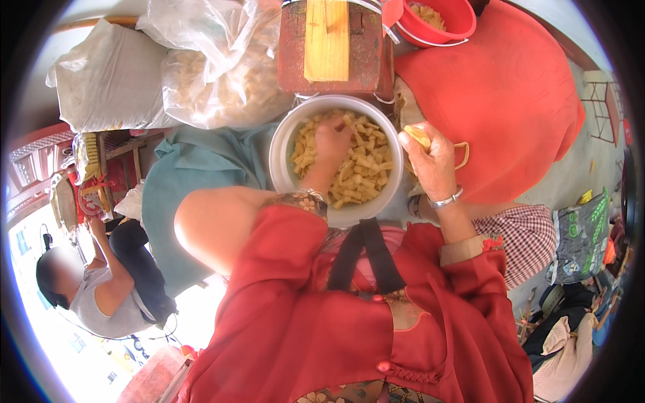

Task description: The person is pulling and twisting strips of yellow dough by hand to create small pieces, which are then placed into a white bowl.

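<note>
My left hand reaches down into a round pale metal basin full of short tan pieces; its fingertips are partly hidden among them, and whether they grip one cannot be told. Raised at the basin's right side, my right hand is closed around a yellowish oblong piece, whose material is unclear. Beyond the basin's far rim stands a worn red wooden block or stool with a yellow wooden board lying on it.
A clear plastic bag of similar pieces and a whitish sack stand at the upper left. A red bucket is at the upper right, beside a large red cloth. Teal cloth hangs left. Another person sits at far left.
</note>
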Tool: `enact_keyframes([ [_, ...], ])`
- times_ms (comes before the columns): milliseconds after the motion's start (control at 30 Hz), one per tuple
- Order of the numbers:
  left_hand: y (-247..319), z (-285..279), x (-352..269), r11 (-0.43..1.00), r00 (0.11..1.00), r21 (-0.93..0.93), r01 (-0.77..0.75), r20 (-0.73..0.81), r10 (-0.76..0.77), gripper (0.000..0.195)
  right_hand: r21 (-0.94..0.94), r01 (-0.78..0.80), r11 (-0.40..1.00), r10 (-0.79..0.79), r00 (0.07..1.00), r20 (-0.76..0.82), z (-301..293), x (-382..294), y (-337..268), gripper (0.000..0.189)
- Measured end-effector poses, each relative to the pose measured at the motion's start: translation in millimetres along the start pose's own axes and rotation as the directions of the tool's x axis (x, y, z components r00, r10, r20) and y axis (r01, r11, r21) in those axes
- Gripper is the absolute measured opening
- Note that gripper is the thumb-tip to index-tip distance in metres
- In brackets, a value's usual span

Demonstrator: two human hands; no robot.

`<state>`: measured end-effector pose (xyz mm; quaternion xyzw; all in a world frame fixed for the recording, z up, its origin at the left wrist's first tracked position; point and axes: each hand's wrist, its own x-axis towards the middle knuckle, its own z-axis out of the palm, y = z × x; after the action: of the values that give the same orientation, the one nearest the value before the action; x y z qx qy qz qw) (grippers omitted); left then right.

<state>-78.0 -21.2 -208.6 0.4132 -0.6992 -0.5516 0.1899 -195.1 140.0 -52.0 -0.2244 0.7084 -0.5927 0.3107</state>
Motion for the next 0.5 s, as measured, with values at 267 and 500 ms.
enact_keyframes([
  [267, 84.6, -19.0, -39.8, 0.785, 0.918, -0.480, 0.391, 0.141, -0.370, 0.010, 0.217, -0.210, 0.953, 0.211, 0.977, 0.021, -0.7, -5.0, 12.4, 0.030],
  [500, 131.5, -29.4, -78.7, 0.722, 0.943, -0.610, 0.326, 0.156, -0.294, 0.013, 0.024, -0.195, 0.980, 0.190, 0.972, 0.136, 11.4, -33.3, -5.1, 0.030],
])
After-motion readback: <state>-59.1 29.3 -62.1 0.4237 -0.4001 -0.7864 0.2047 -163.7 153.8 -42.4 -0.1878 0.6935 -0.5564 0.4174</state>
